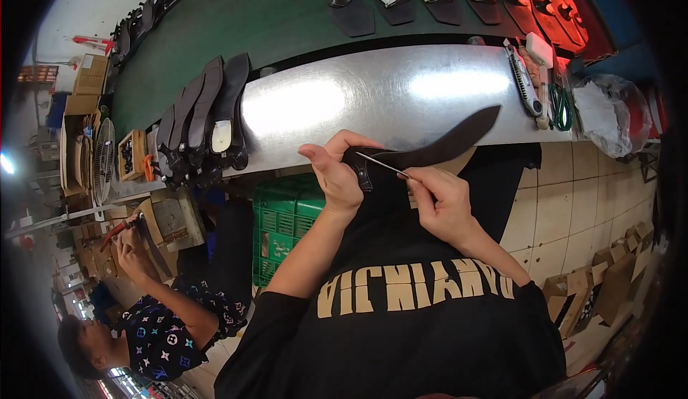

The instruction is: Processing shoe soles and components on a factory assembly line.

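Note:
My left hand (337, 173) grips one end of a dark brown sandal sole (453, 139), its thumb sticking out to the left and its other fingers partly hidden behind the piece. The sole's other end points up and right over the metal bench edge. A short dark strap part (363, 177) hangs by the left fingers. Pinched in my right hand (441, 202) is a thin metal rod-like tool (381, 163). The tool's tip rests at the strap end of the sole; its exact kind cannot be made out.
Dark sandals (208, 116) lie piled on the shiny bench (373, 83) at left. More soles (351, 12) line the green conveyor (236, 12) behind. A utility knife (523, 80) and green-handled scissors (561, 105) lie right. A green crate (287, 216) stands below; a co-worker (165, 313) works at left.

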Demonstrator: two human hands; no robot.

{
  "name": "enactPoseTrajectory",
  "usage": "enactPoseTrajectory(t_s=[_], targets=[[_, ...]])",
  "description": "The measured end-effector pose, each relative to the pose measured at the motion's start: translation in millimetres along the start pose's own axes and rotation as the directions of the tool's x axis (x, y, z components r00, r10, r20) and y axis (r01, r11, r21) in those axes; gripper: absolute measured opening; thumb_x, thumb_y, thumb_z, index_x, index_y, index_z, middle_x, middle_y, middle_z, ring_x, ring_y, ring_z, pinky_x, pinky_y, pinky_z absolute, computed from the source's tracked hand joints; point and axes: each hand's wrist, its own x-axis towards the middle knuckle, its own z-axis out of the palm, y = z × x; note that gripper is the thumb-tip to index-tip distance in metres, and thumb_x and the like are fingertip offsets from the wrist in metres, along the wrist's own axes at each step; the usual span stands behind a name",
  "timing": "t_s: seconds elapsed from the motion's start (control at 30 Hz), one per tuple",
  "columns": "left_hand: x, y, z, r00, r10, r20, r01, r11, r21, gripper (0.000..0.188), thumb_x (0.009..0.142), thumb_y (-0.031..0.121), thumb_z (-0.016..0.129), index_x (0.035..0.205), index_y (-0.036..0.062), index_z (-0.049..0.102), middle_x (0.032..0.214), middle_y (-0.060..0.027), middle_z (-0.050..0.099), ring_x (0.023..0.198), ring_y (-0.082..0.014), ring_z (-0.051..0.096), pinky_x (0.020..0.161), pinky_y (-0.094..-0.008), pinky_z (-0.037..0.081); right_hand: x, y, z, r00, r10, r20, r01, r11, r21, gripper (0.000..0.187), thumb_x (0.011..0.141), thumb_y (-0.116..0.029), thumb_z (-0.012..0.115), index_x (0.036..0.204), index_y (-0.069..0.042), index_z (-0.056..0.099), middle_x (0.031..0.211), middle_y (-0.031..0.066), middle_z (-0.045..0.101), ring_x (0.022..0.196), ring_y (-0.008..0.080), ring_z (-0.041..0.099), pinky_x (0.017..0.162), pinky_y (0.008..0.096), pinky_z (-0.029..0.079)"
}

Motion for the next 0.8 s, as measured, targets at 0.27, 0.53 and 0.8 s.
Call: enactPoseTrajectory(t_s=[0.27,0.53,0.8], targets=[[6,-7,-8,0.988,-0.153,0.031,0.156,0.981,-0.119,0.105,0.086,0.080,-0.004,0.068,-0.0010,0.061,0.067,-0.0072,0.065,0.064,-0.0145,0.057,0.070,-0.0218,0.046,-1,-15,-2,0.966,0.132,0.224,-0.169,0.973,0.156,0.009,0.084,0.002,0.063,0.092,0.001,0.066,0.078,0.0129,0.067,0.067,0.0276,0.066,0.062,0.0338,0.051],[14,-1,7,0.662,-0.643,0.385,0.628,0.197,-0.753,0.054,0.089,0.064,0.055,0.082,0.0108,0.059,0.073,-0.0035,0.061,0.071,-0.0191,0.063,0.050,-0.0267,0.047,2,-9,-1,0.979,0.179,0.097,-0.191,0.973,0.133,0.003,0.087,-0.004,0.062,0.089,-0.002,0.064,0.071,0.0118,0.062,0.062,0.0288,0.062,0.058,0.0357,0.049],[1,-53,11,0.840,-0.293,0.456,0.519,0.192,-0.833,0.052,0.095,0.060,0.046,0.075,0.0129,0.055,0.066,-0.0029,0.054,0.065,-0.0216,0.061,0.092,-0.0454,0.049,-5,-6,13,0.988,0.145,0.055,-0.146,0.989,0.002,0.007,0.088,-0.006,0.061,0.084,-0.004,0.056,0.072,0.0145,0.059,0.066,0.0358,0.061,0.057,0.0422,0.047]])
